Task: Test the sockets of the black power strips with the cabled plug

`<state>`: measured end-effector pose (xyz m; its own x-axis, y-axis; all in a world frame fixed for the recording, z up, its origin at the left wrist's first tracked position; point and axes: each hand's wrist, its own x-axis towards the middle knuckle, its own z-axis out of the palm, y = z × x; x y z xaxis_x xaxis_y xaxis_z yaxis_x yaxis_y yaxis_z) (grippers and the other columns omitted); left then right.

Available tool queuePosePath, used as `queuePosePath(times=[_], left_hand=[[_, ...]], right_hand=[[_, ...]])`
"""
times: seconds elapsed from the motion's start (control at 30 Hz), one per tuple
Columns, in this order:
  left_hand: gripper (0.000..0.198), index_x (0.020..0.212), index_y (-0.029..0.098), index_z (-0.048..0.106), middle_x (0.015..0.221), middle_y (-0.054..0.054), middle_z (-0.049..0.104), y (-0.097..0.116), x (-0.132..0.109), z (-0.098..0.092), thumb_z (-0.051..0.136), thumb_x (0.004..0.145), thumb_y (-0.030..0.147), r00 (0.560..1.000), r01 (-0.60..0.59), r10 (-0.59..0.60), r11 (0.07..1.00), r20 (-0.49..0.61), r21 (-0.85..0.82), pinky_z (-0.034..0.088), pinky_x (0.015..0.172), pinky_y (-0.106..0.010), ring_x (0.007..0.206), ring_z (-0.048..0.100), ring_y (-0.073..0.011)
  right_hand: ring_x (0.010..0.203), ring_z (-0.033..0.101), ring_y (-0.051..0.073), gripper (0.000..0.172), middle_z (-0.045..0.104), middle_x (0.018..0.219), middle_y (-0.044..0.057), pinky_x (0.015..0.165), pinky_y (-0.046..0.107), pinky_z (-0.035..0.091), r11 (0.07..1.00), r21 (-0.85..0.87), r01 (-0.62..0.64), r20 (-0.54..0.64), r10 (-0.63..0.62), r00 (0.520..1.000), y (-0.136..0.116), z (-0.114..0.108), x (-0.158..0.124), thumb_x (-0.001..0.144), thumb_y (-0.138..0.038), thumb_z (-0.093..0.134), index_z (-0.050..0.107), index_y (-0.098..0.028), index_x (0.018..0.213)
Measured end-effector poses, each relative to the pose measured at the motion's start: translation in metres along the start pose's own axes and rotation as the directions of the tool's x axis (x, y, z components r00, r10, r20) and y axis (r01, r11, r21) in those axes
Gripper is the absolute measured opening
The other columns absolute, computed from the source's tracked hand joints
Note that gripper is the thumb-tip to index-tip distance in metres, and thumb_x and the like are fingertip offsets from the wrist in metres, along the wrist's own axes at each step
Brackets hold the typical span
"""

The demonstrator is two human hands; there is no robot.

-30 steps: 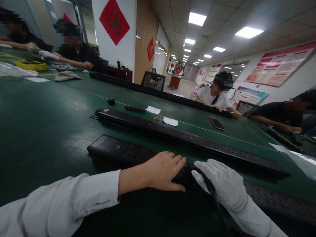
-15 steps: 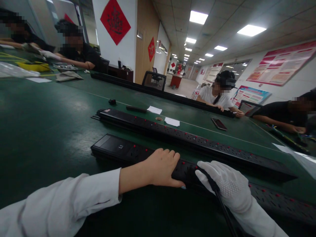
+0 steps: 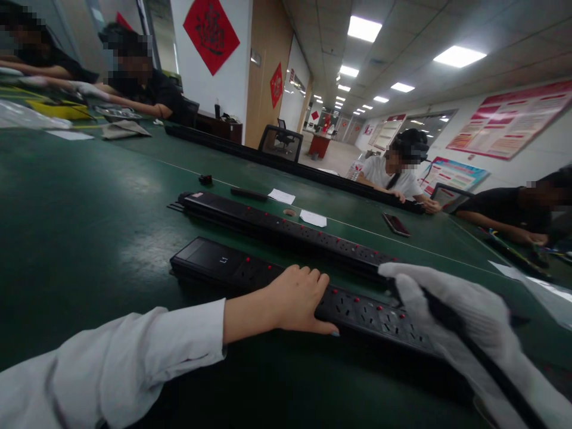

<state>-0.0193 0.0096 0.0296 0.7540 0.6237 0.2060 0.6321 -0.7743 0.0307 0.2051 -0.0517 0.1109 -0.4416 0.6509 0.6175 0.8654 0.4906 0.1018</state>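
Note:
My bare left hand (image 3: 297, 301) is wrapped over the near black power strip (image 3: 366, 316), its thumb along the near side. Red buttons and socket slots run along the strip's top, and its left end is marked L1. In a white glove, my right hand (image 3: 460, 310) is closed around a black plug (image 3: 440, 307) with a thick cord running down to the lower right. The plug's tip is blurred, above the strip and apart from it. The glove and forearm hide the strip's right part.
A second power strip (image 3: 268, 223) lies just beyond, bare prongs at its left end. Farther off are paper slips (image 3: 313, 218), a phone (image 3: 395, 224) and a long black bar (image 3: 268, 161). Co-workers sit around the green table (image 3: 89, 238).
My right hand has lifted the plug off the near strip and moved up and right, uncovering more sockets. My left hand keeps its grip on the strip.

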Motion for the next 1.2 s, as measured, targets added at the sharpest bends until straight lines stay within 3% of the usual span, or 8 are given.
queuePosePath(times=[0.13, 0.33, 0.47, 0.6, 0.7, 0.8, 0.97, 1.2], left_hand=[[0.068, 0.095, 0.013, 0.051, 0.089, -0.009, 0.060, 0.000, 0.000, -0.001, 0.040, 0.070, 0.076, 1.000, -0.004, 0.004, 1.000, -0.011, 0.002, 0.044, 0.065, -0.037, 0.076, 0.059, -0.0255], [0.067, 0.092, 0.014, 0.052, 0.086, -0.008, 0.060, -0.002, 0.000, 0.001, 0.039, 0.070, 0.076, 1.000, -0.004, 0.005, 1.000, -0.024, 0.007, 0.045, 0.062, -0.037, 0.072, 0.059, -0.0247], [0.067, 0.094, 0.014, 0.052, 0.086, -0.008, 0.060, -0.001, -0.001, 0.002, 0.039, 0.071, 0.076, 0.999, -0.008, 0.008, 1.000, -0.035, 0.003, 0.045, 0.064, -0.037, 0.074, 0.058, -0.0251], [0.069, 0.099, 0.012, 0.052, 0.087, -0.009, 0.060, -0.001, -0.002, 0.002, 0.037, 0.073, 0.075, 0.999, -0.025, 0.025, 1.000, -0.035, 0.009, 0.044, 0.065, -0.037, 0.075, 0.058, -0.0253], [0.069, 0.099, 0.012, 0.052, 0.088, -0.009, 0.060, -0.001, -0.002, 0.003, 0.036, 0.073, 0.075, 0.999, -0.023, 0.023, 1.000, -0.029, 0.003, 0.043, 0.065, -0.037, 0.075, 0.058, -0.0249], [0.068, 0.099, 0.013, 0.051, 0.088, -0.009, 0.060, -0.002, -0.001, 0.003, 0.037, 0.073, 0.075, 1.000, -0.017, 0.017, 1.000, -0.026, -0.003, 0.043, 0.065, -0.037, 0.076, 0.058, -0.0255], [0.068, 0.094, 0.013, 0.051, 0.089, -0.008, 0.060, -0.001, 0.001, 0.001, 0.038, 0.071, 0.076, 1.000, -0.005, 0.005, 1.000, -0.009, -0.016, 0.044, 0.064, -0.036, 0.075, 0.058, -0.0242], [0.068, 0.095, 0.013, 0.051, 0.088, -0.008, 0.060, -0.001, 0.000, 0.000, 0.038, 0.072, 0.076, 1.000, -0.003, 0.002, 1.000, -0.001, -0.004, 0.044, 0.066, -0.037, 0.077, 0.058, -0.0249]], right_hand=[[0.075, 0.067, 0.015, 0.020, 0.071, 0.089, 0.000, 0.072, 0.025, 0.052, 0.998, 0.066, 0.024, 0.077, -0.029, 0.997, -0.013, 0.036, 0.009, 0.084, -0.032, 0.051, 0.064, -0.024, 0.097], [0.077, 0.067, 0.016, 0.020, 0.070, 0.092, 0.001, 0.075, 0.027, 0.051, 1.000, 0.028, -0.011, 0.025, 0.010, 1.000, -0.009, 0.039, 0.017, 0.085, -0.032, 0.050, 0.064, -0.024, 0.097], [0.072, 0.066, 0.013, 0.022, 0.071, 0.085, 0.001, 0.069, 0.022, 0.050, 0.997, 0.023, 0.072, 0.102, -0.074, 0.992, -0.024, 0.058, 0.014, 0.087, -0.032, 0.045, 0.065, -0.022, 0.092], [0.070, 0.066, 0.015, 0.029, 0.070, 0.080, 0.005, 0.066, 0.024, 0.050, 0.996, -0.011, 0.090, 0.060, -0.089, 0.994, -0.040, 0.074, 0.009, 0.088, -0.033, 0.040, 0.065, -0.018, 0.088], [0.069, 0.066, 0.015, 0.031, 0.070, 0.079, 0.006, 0.068, 0.024, 0.050, 0.993, -0.025, 0.120, 0.037, -0.119, 0.992, -0.042, 0.075, 0.007, 0.089, -0.033, 0.038, 0.065, -0.018, 0.086], [0.073, 0.066, 0.015, 0.028, 0.071, 0.084, 0.006, 0.068, 0.024, 0.051, 0.998, -0.005, 0.068, 0.017, -0.068, 0.998, -0.035, 0.074, 0.002, 0.088, -0.034, 0.042, 0.064, -0.018, 0.093], [0.069, 0.065, 0.010, 0.025, 0.069, 0.081, -0.001, 0.064, 0.019, 0.049, 0.988, 0.135, -0.077, 0.155, 0.055, 0.986, -0.021, 0.073, -0.007, 0.089, -0.032, 0.041, 0.062, -0.022, 0.099], [0.069, 0.063, 0.008, 0.023, 0.067, 0.080, -0.003, 0.065, 0.017, 0.048, 0.938, 0.311, -0.153, 0.297, 0.057, 0.953, -0.018, 0.068, 0.002, 0.091, -0.029, 0.038, 0.058, -0.024, 0.099]])
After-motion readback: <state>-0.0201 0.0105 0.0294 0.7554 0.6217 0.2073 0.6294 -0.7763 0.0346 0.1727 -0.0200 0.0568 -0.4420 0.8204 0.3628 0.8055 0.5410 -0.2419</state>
